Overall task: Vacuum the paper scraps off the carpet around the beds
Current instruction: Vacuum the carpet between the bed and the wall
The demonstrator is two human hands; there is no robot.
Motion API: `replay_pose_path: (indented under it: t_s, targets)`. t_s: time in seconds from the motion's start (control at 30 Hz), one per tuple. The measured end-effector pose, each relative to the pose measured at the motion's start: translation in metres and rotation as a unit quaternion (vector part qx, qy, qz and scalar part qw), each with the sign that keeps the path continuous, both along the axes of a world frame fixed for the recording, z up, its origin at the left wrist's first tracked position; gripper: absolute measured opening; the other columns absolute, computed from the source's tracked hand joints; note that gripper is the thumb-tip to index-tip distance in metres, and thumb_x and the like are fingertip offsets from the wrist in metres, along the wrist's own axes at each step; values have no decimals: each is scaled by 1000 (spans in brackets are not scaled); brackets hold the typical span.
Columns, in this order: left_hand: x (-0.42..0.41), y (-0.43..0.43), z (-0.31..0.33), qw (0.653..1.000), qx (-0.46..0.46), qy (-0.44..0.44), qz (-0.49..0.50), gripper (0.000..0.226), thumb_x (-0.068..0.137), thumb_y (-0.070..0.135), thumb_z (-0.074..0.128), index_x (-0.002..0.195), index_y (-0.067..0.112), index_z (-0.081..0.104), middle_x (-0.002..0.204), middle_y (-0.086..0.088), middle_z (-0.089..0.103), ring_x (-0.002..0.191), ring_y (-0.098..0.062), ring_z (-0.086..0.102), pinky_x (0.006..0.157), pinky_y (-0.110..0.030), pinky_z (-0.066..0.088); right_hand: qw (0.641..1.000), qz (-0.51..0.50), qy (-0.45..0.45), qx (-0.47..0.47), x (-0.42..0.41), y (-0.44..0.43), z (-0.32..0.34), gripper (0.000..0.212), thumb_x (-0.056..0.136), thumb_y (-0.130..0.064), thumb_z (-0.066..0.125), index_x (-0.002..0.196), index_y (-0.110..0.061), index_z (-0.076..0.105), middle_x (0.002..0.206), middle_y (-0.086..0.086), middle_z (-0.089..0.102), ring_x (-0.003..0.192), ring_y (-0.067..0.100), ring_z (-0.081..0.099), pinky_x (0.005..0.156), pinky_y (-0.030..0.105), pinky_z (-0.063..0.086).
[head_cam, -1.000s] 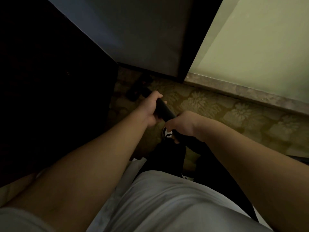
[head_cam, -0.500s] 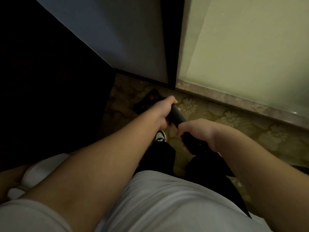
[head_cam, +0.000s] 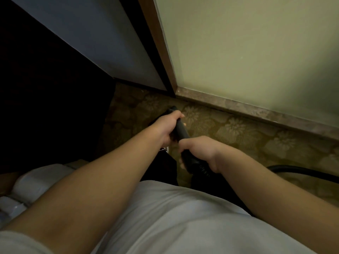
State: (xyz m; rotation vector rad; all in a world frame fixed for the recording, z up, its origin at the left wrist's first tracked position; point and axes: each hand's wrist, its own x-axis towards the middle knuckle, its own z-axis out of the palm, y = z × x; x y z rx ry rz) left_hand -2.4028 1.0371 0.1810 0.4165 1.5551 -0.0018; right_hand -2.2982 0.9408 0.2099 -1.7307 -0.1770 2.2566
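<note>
Left arm is extended forward and slightly rightward from the lower left. The left hand (head_cam: 167, 128) is closed round the upper part of a black vacuum tube (head_cam: 181, 130), fingers wrapped over it, fingertips seen at its right edge. The tube's dark front end (head_cam: 172, 109) is seen just beyond this hand, over the carpet near the room corner; contact with the carpet cannot be told.

Right arm is brought in from the lower right, wrist bent inward. The right hand (head_cam: 200, 151) is clamped on the tube's near end, just behind the left hand, where the ribbed black hose (head_cam: 199, 166) begins; the fingers are curled beneath it. Both hands are held close together, not quite touching. The hose (head_cam: 300, 171) is seen again farther right, lying along the carpet.

Below the arms, a grey shirt (head_cam: 183, 220), black trousers (head_cam: 163, 167) and the toe of a shoe (head_cam: 163, 149) are noted.

Room, left to right: a dark, unlit piece of furniture (head_cam: 45, 107); white bedding (head_cam: 36, 182) at the lower left; a blue-grey panel (head_cam: 91, 43); a brown wooden frame strip (head_cam: 157, 46); a pale green wall (head_cam: 256, 52) edged by a mottled stone skirting (head_cam: 256, 111). The floor is covered by olive carpet (head_cam: 238, 130) with a floral pattern. Lighting is dim.
</note>
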Motion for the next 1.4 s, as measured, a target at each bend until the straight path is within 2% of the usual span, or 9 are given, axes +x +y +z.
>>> replay_pose_path:
  t_s: [0.2,0.5,0.57,0.73,0.87,0.97,1.1,1.27,1.4]
  targets:
    - [-33,29,1,995,74,27,-69,18,92,33,65,96,15,64,92,-6,65,86,-22,62,84,-38,53,994,-86,69,8,-48,13,-3,10,92,-12,61,87,-3,63,65,9,66,55,21,64,52,27,54]
    - [-133,118,-12,978,122,28,-168,23,94,29,65,102,8,65,84,-4,64,70,-13,62,52,-24,47,975,-193,109,4,-177,89,-24,9,93,-9,60,99,-2,60,75,12,64,59,23,64,57,32,53]
    - [-158,127,-23,975,129,21,-180,28,94,28,65,109,4,66,81,-4,65,62,-10,64,49,-20,48,977,-186,103,4,-200,97,-31,8,94,-7,59,99,-1,58,73,13,64,57,23,63,55,30,53]
    - [-197,155,-46,976,127,31,-172,34,92,34,66,112,7,65,90,-5,67,83,-19,65,68,-29,49,988,-141,63,7,-225,129,-45,7,94,-6,59,92,0,61,70,13,66,57,23,65,56,31,55]
    - [-201,183,-56,981,118,21,-151,30,93,35,64,107,9,66,89,-4,67,86,-21,64,81,-35,52,996,-86,8,-5,-219,162,-58,19,80,-19,73,85,-1,73,77,15,73,67,28,70,74,42,60]
    - [-204,182,-65,988,97,16,-118,29,96,34,60,110,10,64,93,-5,64,86,-20,61,73,-32,52,999,-28,-25,-27,-215,169,-64,36,70,-24,78,96,1,78,85,17,77,76,33,73,89,51,61]
    - [-210,166,-73,995,78,-2,-58,17,98,31,58,95,14,61,89,-4,61,83,-18,59,79,-33,50,998,32,-57,-12,-212,162,-70,23,80,-18,75,94,0,76,79,15,76,71,30,73,79,44,63]
    - [-209,147,-71,998,67,-19,7,21,99,30,57,111,12,58,92,-3,59,84,-18,58,67,-31,48,995,61,-82,8,-204,150,-67,19,83,-13,73,95,2,72,74,13,75,64,27,72,62,33,59]
    - [-191,130,-66,997,65,-29,8,16,99,31,57,100,15,58,90,-3,58,82,-17,57,65,-30,48,993,74,-96,9,-185,134,-61,22,85,-16,73,97,2,74,67,9,73,53,21,69,51,25,56]
